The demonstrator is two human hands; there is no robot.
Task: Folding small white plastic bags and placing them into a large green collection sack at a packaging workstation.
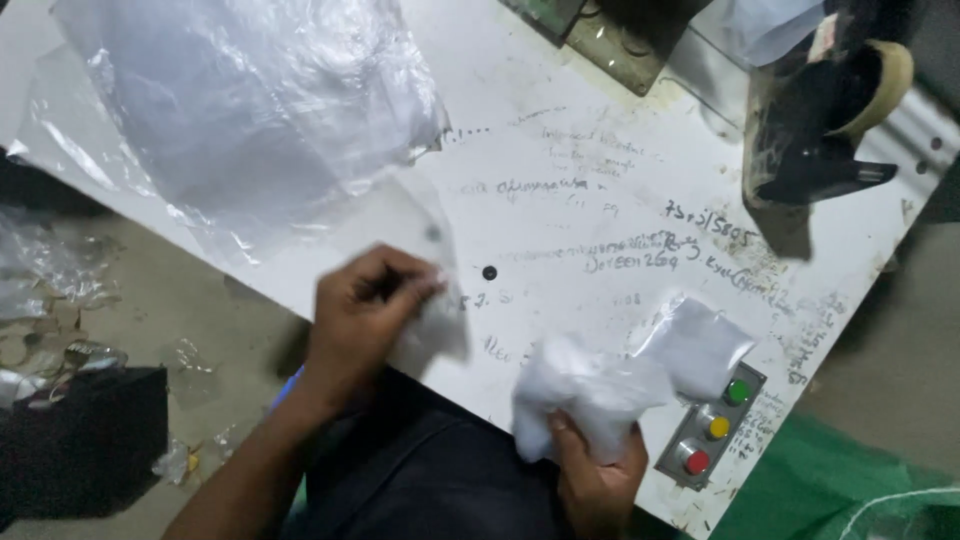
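My left hand pinches the edge of a small clear plastic bag that hangs blurred over the near edge of the white table. My right hand grips a crumpled bundle of white material in thin plastic at the table's near edge. Part of that bundle, or a second white packet, lies just right of it on the table. A stack of large clear plastic bags is spread over the table's far left.
A grey control box with green, yellow and red buttons sits at the near right edge. A black tape dispenser with a tape roll stands far right. A metal plate lies at the top. Plastic scraps litter the floor left; green fabric lies right.
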